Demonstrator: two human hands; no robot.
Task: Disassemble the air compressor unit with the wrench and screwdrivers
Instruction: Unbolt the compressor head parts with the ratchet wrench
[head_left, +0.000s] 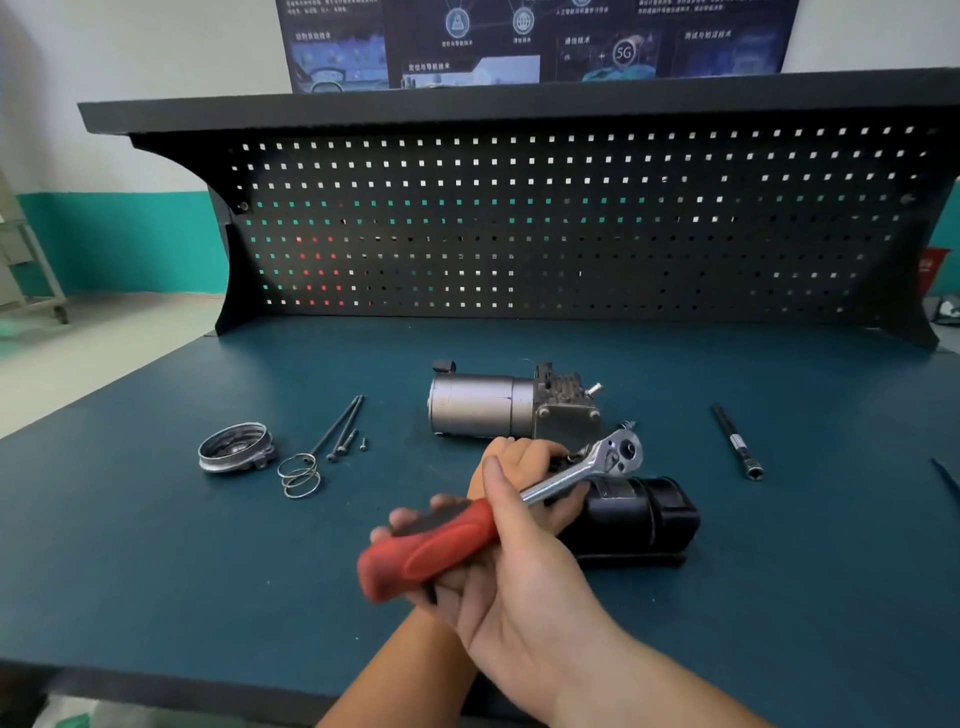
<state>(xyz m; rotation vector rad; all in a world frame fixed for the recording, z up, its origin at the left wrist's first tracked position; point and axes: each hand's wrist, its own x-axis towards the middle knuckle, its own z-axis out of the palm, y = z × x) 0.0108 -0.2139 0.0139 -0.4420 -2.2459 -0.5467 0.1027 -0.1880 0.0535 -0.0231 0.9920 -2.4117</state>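
Ahead, the pegboard (571, 223) fills the back of my view, with the blue bench (156, 545) spread below it. On the bench's middle lies the compressor (483, 410), a silver cylinder on its side with a metal block at its right end. Just in front of it lies a black canister (644, 514), also on its side. The wrench (571, 480) slants across them, its red handle low left, its chrome head up by the block; whether it sits on a fastener I cannot tell. The right hand (519, 587) wraps the handle, thumb laid over it. The left hand (524, 462), partly hidden behind, curls its fingers on the canister's left end. Well to the right lies an extension bar (737, 441). On the left sit a metal cap (234, 447), a spring (298, 475), long bolts (343, 421) and a small screw (363, 443).
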